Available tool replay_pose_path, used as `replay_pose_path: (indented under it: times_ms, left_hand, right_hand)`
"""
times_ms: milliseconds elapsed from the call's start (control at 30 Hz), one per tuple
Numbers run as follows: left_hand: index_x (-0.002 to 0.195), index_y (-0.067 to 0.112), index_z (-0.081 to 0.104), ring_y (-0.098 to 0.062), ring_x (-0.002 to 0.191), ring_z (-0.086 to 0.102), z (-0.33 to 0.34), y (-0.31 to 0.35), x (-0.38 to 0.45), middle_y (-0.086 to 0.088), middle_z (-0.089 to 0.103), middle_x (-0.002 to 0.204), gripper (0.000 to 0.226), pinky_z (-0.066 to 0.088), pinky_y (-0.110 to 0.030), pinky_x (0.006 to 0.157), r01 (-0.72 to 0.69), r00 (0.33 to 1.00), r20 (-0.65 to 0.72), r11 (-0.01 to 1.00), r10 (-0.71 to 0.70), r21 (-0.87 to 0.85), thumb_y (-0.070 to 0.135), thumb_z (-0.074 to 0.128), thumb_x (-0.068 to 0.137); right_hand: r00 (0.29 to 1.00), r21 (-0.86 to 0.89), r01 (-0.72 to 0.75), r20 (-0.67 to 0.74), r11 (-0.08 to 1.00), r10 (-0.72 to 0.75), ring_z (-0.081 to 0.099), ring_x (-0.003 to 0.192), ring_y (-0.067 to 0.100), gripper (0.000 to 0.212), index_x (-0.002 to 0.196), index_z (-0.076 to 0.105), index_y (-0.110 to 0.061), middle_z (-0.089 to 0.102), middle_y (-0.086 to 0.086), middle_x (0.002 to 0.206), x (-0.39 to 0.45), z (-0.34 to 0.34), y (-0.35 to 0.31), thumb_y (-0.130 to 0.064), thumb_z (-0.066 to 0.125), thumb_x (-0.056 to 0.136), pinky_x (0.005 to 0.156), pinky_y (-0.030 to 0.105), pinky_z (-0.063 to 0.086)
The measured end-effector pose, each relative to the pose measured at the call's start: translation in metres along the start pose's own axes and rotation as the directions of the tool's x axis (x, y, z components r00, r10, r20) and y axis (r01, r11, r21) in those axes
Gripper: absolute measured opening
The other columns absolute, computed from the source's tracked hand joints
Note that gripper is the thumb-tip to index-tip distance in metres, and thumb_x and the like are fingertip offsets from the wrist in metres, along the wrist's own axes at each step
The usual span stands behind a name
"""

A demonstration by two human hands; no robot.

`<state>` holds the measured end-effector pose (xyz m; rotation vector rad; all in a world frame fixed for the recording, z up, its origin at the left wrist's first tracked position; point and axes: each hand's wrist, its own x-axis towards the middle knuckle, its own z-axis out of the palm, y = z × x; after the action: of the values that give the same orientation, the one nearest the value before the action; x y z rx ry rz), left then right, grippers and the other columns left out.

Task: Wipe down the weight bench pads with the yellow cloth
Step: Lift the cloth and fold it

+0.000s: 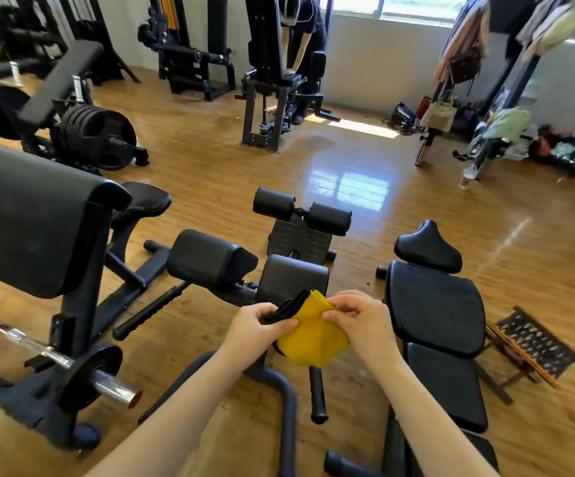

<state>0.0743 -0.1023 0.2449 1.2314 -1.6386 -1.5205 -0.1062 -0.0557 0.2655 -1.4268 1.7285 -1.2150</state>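
Both hands [313,321] pinch yellow cloth [313,339] above black bench pads [434,301].

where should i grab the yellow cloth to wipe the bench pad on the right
Take the cloth at its folded upper edge, where both hands already pinch it, left hand at the dark corner and right hand beside it. Coming from above with one hand's fingers spread over the fold would probably work best: the loose lower half hangs free and can lie flat on the pad.
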Motion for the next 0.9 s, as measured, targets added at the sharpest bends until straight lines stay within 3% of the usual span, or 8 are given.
replay_pose_path:
  times_ms: [133,300,367,467,567,667,767,900]
  left_hand:
    - [0.086,0.017,0.062,-0.014,0.081,0.061,-0.003,0.005,0.006,-0.001,0.065,0.083,0.012,0.052,-0.028,0.071,0.012,1.0,-0.013,0.994,-0.011,0.111,0.026,0.069,0.081]
    - [0.134,0.03,0.036,0.003,0.124,0.027,-0.007,0.028,0.017,0.021,0.031,0.133,0.073,0.026,-0.022,0.105,-0.229,0.973,0.058,0.921,0.222,0.316,0.028,0.077,0.074]
    - [0.124,0.033,0.046,0.003,0.121,0.039,-0.008,0.039,0.024,0.02,0.045,0.127,0.056,0.036,-0.027,0.105,-0.306,0.944,0.207,0.913,0.256,0.268,0.024,0.074,0.077]
    - [0.092,0.023,0.061,-0.006,0.09,0.06,-0.007,0.049,0.031,0.008,0.063,0.091,0.014,0.053,-0.029,0.08,-0.324,0.931,0.24,0.925,0.274,0.199,0.019,0.069,0.082]
    - [0.086,0.014,0.061,-0.004,0.079,0.062,-0.001,0.052,0.029,0.002,0.064,0.083,0.007,0.052,-0.022,0.071,-0.274,0.956,0.107,0.962,0.272,0.008,0.016,0.066,0.083]
    - [0.102,0.015,0.06,-0.022,0.097,0.063,0.006,0.048,0.023,-0.007,0.066,0.099,0.031,0.054,-0.038,0.085,-0.071,0.995,0.048,0.942,0.092,-0.329,0.029,0.064,0.076]
    - [0.11,0.013,0.059,-0.028,0.103,0.061,0.005,0.035,0.027,-0.01,0.066,0.106,0.029,0.051,-0.044,0.088,0.113,0.993,0.091,0.852,-0.077,-0.511,0.024,0.059,0.083]
    - [0.101,0.01,0.061,-0.028,0.1,0.062,0.002,0.002,0.037,-0.012,0.064,0.101,0.012,0.054,-0.036,0.074,0.178,0.98,-0.01,0.897,-0.198,-0.405,0.012,0.057,0.09]
  right_hand:
    - [0.994,-0.08,0.093,-0.045,0.992,-0.097,0.053,0.08,0.002,0.013,0.081,0.065,-0.018,0.055,-0.011,0.084,0.008,-0.003,-0.01,-0.008,0.071,0.076,0.068,0.002,0.042]
    - [0.936,-0.199,0.127,0.347,0.972,-0.052,0.052,0.086,-0.001,0.014,0.094,0.062,-0.027,0.058,-0.015,0.09,0.023,-0.016,-0.027,-0.019,0.064,0.083,0.072,0.008,0.039]
    - [0.918,-0.222,0.175,0.388,0.959,-0.078,0.053,0.089,0.001,0.015,0.097,0.065,-0.026,0.06,-0.013,0.094,0.028,-0.019,-0.032,-0.021,0.065,0.083,0.077,0.013,0.042]
    - [0.955,-0.093,0.15,0.27,0.984,-0.12,0.056,0.083,-0.001,0.016,0.09,0.065,-0.027,0.062,-0.013,0.086,0.036,-0.026,-0.038,-0.016,0.068,0.079,0.074,0.014,0.043]
    - [0.969,0.28,-0.049,0.245,0.959,-0.022,0.061,0.089,0.008,0.041,0.106,0.06,-0.027,0.065,-0.002,0.093,0.038,-0.029,-0.026,-0.035,0.076,0.069,0.078,0.027,0.05]
    - [0.843,0.525,-0.455,0.515,0.72,0.157,0.058,0.109,0.024,0.09,0.123,0.048,-0.02,0.06,0.006,0.119,0.027,-0.016,0.003,-0.05,0.084,0.046,0.083,0.035,0.054]
    - [0.805,0.572,-0.556,0.553,0.603,0.216,0.065,0.099,0.022,0.071,0.12,0.051,-0.011,0.067,0.006,0.109,0.014,-0.004,0.016,-0.033,0.081,0.061,0.078,0.033,0.056]
    - [0.872,0.505,-0.475,0.378,0.72,0.31,0.067,0.082,0.014,0.031,0.116,0.054,-0.009,0.067,0.004,0.097,0.009,-0.001,0.028,-0.011,0.056,0.085,0.064,0.025,0.055]
